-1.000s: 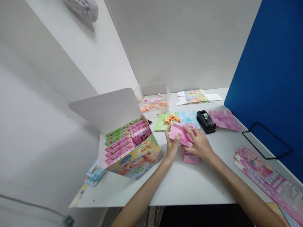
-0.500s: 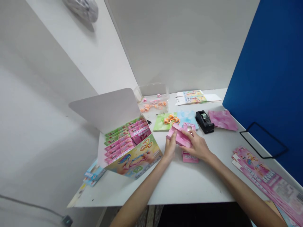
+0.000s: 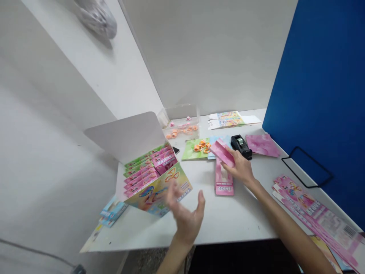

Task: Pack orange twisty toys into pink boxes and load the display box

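My right hand is closed on a small pink box, holding it just above the white table. Under it a flat pink carton lies on the table. My left hand hovers open, palm up and fingers spread, near the table's front edge, holding nothing. It is just right of an open display box filled with several pink and green packets.
A black tape dispenser sits behind my right hand. Green and blue cards with orange rings, a clear tub, a pink sheet and printed sheets lie farther back. Flat pink cartons are stacked at right by a blue partition.
My left hand let go of the pink box and drew back toward me, opening. My right hand now holds the box alone, slightly farther right.
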Tool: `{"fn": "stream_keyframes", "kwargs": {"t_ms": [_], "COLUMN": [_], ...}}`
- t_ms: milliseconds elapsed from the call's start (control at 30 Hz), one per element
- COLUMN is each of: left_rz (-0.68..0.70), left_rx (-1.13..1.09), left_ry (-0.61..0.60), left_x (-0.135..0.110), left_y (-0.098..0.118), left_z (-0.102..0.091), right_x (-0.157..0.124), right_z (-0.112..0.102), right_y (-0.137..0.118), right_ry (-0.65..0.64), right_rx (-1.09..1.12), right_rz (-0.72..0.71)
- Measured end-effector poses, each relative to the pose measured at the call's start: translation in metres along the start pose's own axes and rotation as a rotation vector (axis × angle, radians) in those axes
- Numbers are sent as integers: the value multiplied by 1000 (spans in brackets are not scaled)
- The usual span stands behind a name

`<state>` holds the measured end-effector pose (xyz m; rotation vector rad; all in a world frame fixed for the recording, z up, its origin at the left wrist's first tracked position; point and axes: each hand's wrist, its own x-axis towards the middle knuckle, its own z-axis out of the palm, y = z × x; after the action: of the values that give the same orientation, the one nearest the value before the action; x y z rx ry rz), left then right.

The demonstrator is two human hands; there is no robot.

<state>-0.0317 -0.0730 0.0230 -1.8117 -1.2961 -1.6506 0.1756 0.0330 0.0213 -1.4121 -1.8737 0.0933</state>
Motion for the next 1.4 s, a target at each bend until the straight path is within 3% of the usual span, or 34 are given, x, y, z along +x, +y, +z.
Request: {"fn": "stream_keyframes", "kwargs": {"t_ms": [33,100,167,267,567,733,1033,1167,1233,1267,1333,1400], "left_rz": [126,107,-53,-56,-97,-207,-266,-284,-171,-39,290,581], "left_rx": [208,408,361,322,339,229,198,303,390,391,303,191], "left_ry": [68,59,-51,-93,-31,-72,-68,-65,-75,-125,-326,-603], "left_x": [0,2,6,7,9,16,32,17,1,-6,-15,-11], "left_y": [-7,-25,-44,-64,-76,-87,-95,-96,-91,-88,-81,-75], "left_z": [-16,-42,-58,-65,-44,-28,-7,-2,5,10,24,43], "right_x": [2,4,5,4,4,4,7,9,10,10,11,11], "right_z": [-2,-4,-4,-3,-2,-8,-9,-10,-11,-11,-13,-14], "right_y": [2,6,8,10,11,7,13,20,23,24,25,26], "right_ry": [21,63,97,126,105,126,155,146,128,118,102,102], "right_rx": [2,10,17,28,34,25,25,11,6,2,-10,-15], "right_rz": [30,84,124,129,100,152,176,195,204,209,217,213]}}
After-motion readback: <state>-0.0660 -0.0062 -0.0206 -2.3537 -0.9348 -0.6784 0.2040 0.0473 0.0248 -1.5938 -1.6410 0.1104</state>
